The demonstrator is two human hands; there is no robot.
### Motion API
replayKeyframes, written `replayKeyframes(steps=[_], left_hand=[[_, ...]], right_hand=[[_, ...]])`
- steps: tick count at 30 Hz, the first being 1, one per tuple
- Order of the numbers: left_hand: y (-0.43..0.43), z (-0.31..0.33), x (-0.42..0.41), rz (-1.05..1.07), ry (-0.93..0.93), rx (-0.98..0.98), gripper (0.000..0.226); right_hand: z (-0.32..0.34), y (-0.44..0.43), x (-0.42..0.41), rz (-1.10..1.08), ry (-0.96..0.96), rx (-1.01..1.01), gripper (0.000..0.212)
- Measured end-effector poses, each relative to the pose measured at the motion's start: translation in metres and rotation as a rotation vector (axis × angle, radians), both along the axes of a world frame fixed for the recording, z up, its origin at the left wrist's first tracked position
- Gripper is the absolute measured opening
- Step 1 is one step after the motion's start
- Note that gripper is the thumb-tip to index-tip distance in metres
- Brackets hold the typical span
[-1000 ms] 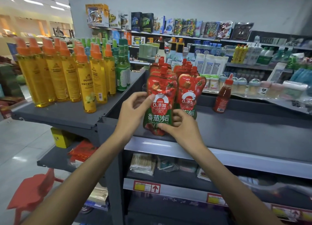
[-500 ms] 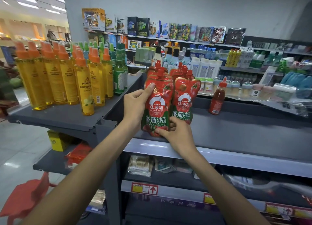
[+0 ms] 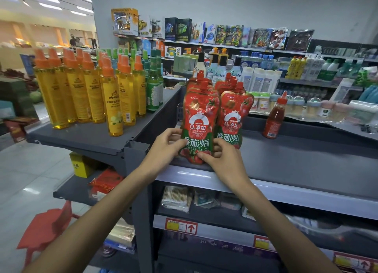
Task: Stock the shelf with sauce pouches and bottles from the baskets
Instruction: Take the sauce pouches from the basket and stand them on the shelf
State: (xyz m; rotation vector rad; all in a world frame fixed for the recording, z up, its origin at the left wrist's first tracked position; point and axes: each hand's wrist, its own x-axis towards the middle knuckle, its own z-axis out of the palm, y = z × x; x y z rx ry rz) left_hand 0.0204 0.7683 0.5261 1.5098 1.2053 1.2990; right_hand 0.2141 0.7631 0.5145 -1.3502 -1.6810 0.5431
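Front pouch (image 3: 199, 127) upright at the shelf (image 3: 306, 156) front edge, heading the left of two short rows of like pouches; second row's lead pouch (image 3: 233, 119) just beside it on the right. Left hand (image 3: 165, 148) at its lower left edge, fingertips curled and pinching the side seam; right hand (image 3: 223, 162) at its base, thumb and forefinger nipping the bottom corner. Probably a squaring-up into line rather than a fresh placement, though contact under the base hidden by the fingers.

Progress: a handful of pouches in place, a single red bottle (image 3: 274, 119) standing alone farther right, most of the grey shelf bare beyond it. No baskets in view, so remaining stock unknown; judged early to midway.

Pouches: glossy red film, soft and slightly bulging, narrowed shoulders, red screw spouts, tomato print with a green foot. Likely slippery and prone to toppling if nudged. Red bottle: squeezable plastic, conical nozzle. Shelf: matte grey metal, pale price rail along its edge. To the left, yellow bottles (image 3: 114, 109) with orange caps, rigid and clear.
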Motion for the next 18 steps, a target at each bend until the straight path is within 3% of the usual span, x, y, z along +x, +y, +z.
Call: replayKeyframes(steps=[5, 9, 18], left_hand=[[0.009, -0.007, -0.002, -0.016, 0.200, 0.058, 0.043], [0.014, -0.007, -0.002, 0.016, 0.209, 0.093, 0.036], [0.015, -0.010, 0.003, 0.070, 0.234, 0.120, 0.047]], right_hand=[[-0.004, 0.006, -0.001, -0.049, -0.038, 0.033, 0.031], [-0.004, 0.008, -0.002, -0.074, -0.050, 0.058, 0.033], [-0.002, 0.009, -0.001, -0.077, -0.037, 0.046, 0.036]])
